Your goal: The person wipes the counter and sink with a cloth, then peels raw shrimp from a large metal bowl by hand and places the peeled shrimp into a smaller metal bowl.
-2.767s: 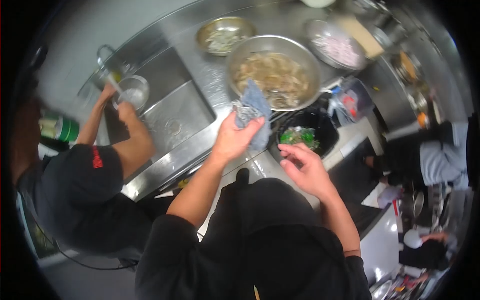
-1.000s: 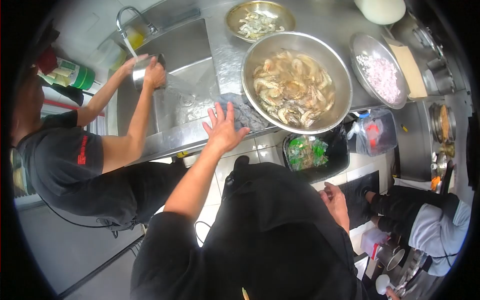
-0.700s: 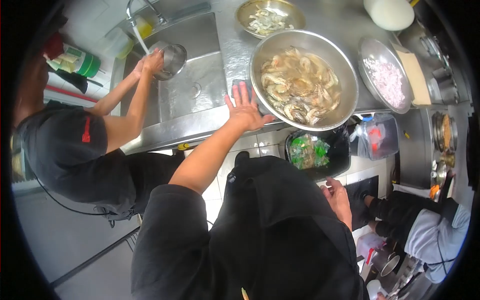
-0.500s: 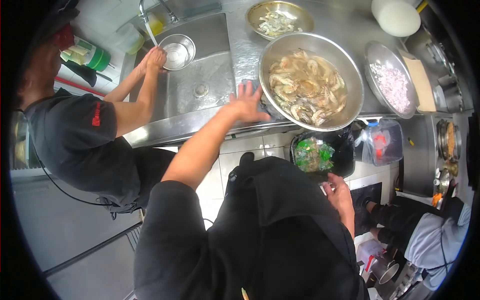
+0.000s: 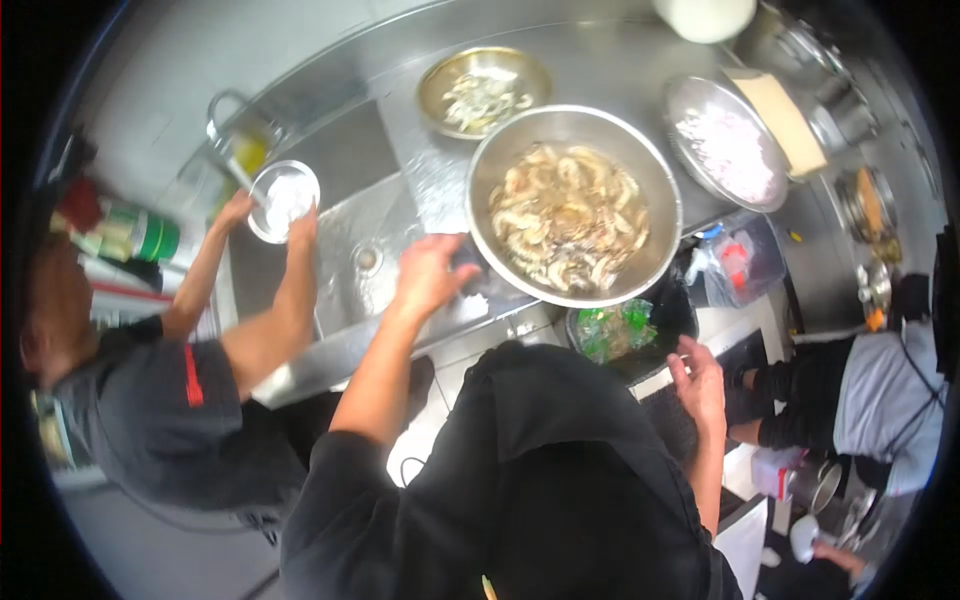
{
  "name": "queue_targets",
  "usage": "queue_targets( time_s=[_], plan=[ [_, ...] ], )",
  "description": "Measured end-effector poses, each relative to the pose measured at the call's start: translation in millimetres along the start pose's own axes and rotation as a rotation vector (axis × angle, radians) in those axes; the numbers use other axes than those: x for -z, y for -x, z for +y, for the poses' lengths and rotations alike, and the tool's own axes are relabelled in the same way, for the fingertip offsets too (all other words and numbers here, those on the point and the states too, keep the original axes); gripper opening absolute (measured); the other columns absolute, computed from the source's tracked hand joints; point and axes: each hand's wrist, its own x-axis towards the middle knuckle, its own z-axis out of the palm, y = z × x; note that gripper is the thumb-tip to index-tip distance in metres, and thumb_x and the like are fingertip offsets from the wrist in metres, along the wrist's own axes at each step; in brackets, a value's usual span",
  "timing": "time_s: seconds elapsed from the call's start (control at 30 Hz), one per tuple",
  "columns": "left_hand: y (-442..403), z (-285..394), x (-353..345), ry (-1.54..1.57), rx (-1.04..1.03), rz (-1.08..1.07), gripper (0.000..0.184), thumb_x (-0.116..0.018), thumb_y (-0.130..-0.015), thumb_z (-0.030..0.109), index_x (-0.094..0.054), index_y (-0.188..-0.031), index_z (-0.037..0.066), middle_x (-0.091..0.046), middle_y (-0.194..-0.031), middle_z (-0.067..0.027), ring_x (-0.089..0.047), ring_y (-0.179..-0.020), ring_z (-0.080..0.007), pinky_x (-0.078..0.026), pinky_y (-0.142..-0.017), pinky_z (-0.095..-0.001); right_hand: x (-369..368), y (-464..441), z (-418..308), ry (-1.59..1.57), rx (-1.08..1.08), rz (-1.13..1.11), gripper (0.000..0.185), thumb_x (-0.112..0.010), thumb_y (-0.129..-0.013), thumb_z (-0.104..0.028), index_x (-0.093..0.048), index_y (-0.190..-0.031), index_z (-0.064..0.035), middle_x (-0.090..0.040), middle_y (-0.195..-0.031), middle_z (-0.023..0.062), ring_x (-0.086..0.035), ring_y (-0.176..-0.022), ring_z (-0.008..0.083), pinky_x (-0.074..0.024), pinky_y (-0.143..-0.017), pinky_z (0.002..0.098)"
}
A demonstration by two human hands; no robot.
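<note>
My left hand (image 5: pixel 430 275) is over the counter's front edge, just left of a large steel bowl (image 5: pixel 674 215). Its fingers are apart and it holds nothing I can see. Under and beside it lies a dark cloth (image 5: pixel 463 285), partly hidden. Whole shrimp (image 5: pixel 570 215) in cloudy water fill the large bowl. Behind that, a smaller metal bowl (image 5: pixel 430 95) contains pale peeled shrimp (image 5: pixel 487 100). My right hand (image 5: pixel 698 385) hangs low by my side, fingers loosely bent and apart, near a black-lined bin (image 5: pixel 672 335).
At the left, a co-worker holds a steel bowl (image 5: pixel 312 180) over the sink (image 5: pixel 345 215). A colander of chopped onion (image 5: pixel 745 160) stands right, beside a tan board (image 5: pixel 780 125). Below is a clear tub (image 5: pixel 765 270). Another person in grey (image 5: pixel 880 410) is at far right.
My left hand has drawn back from the big bowl's side, its fingers less stretched. The co-worker's bowl is raised and tipped toward view, and the whole view has shifted.
</note>
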Motion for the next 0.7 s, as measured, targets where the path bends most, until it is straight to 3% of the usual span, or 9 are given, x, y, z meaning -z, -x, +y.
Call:
queue_targets(
  time_s=[0.03, 0.13, 0.3, 0.43, 0.5, 0.57, 0.6, 0.67, 0.7],
  plan=[
    [-9.8, 6.3, 19.4, 0.087, 0.050, 0.109, 0.047, -0.077, -0.077, 0.033, -0.066, -0.117, 0.012, -0.066, -0.107, -0.0135, -0.061, -0.099, -0.0340, -0.046, -0.093, -0.0460, 2.9, -2.4, -9.2, -0.065, -0.018, 0.070, 0.036, -0.068, -0.086, -0.015, -0.062, -0.118, 0.0013, -0.067, -0.102, 0.0197, -0.068, -0.091, 0.0288, -0.0528, -0.080, 0.0377],
    [-56.5, 39.5, 59.0, 0.153, -0.214, 0.258, 0.034, -0.073, -0.082, 0.025, -0.068, -0.113, 0.013, -0.067, -0.101, -0.0134, -0.062, -0.095, -0.0335, -0.050, -0.086, -0.0407, 12.5, -12.5, -79.8, 0.045, 0.160, 0.218, 0.031, -0.069, -0.084, -0.012, -0.065, -0.112, 0.0006, -0.066, -0.100, 0.0180, -0.067, -0.091, 0.0302, -0.0519, -0.082, 0.0382],
    [-157.6, 76.3, 24.5, 0.023, -0.571, -0.058, 0.022, -0.065, -0.087, 0.021, -0.069, -0.106, 0.010, -0.068, -0.099, -0.0140, -0.064, -0.095, -0.0343, -0.051, -0.082, -0.0454, -33.8, -49.2, -141.2, 0.086, 0.486, 0.224, 0.029, -0.070, -0.083, -0.016, -0.067, -0.108, -0.0025, -0.066, -0.102, 0.0156, -0.062, -0.097, 0.0346, -0.0492, -0.087, 0.0420],
    [-221.1, 95.2, -31.7, -0.218, -0.517, -0.348, 0.022, -0.065, -0.085, 0.020, -0.069, -0.105, 0.013, -0.069, -0.099, -0.0148, -0.065, -0.094, -0.0353, -0.052, -0.081, -0.0462, -89.4, -73.5, -140.7, 0.166, 0.421, 0.047, 0.031, -0.065, -0.085, -0.028, -0.068, -0.107, -0.0069, -0.065, -0.102, 0.0125, -0.062, -0.099, 0.0324, -0.0477, -0.088, 0.0434],
    [-233.7, 98.4, -47.7, -0.364, -0.474, -0.473, 0.024, -0.065, -0.083, 0.025, -0.070, -0.103, 0.014, -0.069, -0.106, -0.0149, -0.065, -0.103, -0.0343, -0.052, -0.085, -0.0466, -97.1, -76.5, -141.2, 0.315, 0.389, 0.056, 0.032, -0.064, -0.084, -0.033, -0.069, -0.104, -0.0093, -0.065, -0.098, 0.0109, -0.062, -0.098, 0.0309, -0.0481, -0.087, 0.0424],
    [-228.5, 95.0, -58.1, -0.438, -0.684, -0.372, 0.033, -0.066, -0.083, 0.028, -0.066, -0.115, 0.019, -0.069, -0.108, -0.0131, -0.064, -0.106, -0.0321, -0.049, -0.090, -0.0496, -102.6, -76.6, -130.1, 0.302, 0.388, 0.112, 0.031, -0.062, -0.083, -0.036, -0.069, -0.098, -0.0099, -0.065, -0.096, 0.0097, -0.063, -0.096, 0.0295, -0.0485, -0.085, 0.0416],
    [-225.6, 102.9, -57.3, -0.407, -0.612, -0.470, 0.035, -0.066, -0.083, 0.025, -0.066, -0.117, 0.020, -0.067, -0.116, -0.0135, -0.059, -0.115, -0.0325, -0.045, -0.096, -0.0502, -100.4, -74.2, -129.9, 0.286, 0.394, 0.135, 0.030, -0.062, -0.082, -0.036, -0.069, -0.095, -0.0097, -0.066, -0.095, 0.0094, -0.064, -0.093, 0.0294, -0.0489, -0.085, 0.0418],
    [-217.7, 100.2, -61.5, -0.413, -0.625, -0.439, 0.041, -0.066, -0.080, 0.023, -0.065, -0.121, 0.022, -0.061, -0.124, -0.0138, -0.053, -0.121, -0.0320, -0.039, -0.102, -0.0509, -99.7, -74.0, -129.8, 0.250, 0.404, 0.132, 0.030, -0.062, -0.079, -0.036, -0.068, -0.087, -0.0079, -0.065, -0.092, 0.0103, -0.064, -0.088, 0.0314, -0.0494, -0.084, 0.0432],
    [-215.3, 100.3, -56.7, -0.412, -0.668, -0.484, 0.042, -0.068, -0.079, 0.023, -0.065, -0.120, 0.018, -0.062, -0.122, -0.0144, -0.054, -0.119, -0.0327, -0.038, -0.102, -0.0513, -92.6, -72.7, -135.7, 0.276, 0.350, 0.019, 0.034, -0.064, -0.082, -0.034, -0.067, -0.101, -0.0062, -0.063, -0.096, 0.0130, -0.060, -0.100, 0.0326, -0.0449, -0.092, 0.0436]
  ],
)
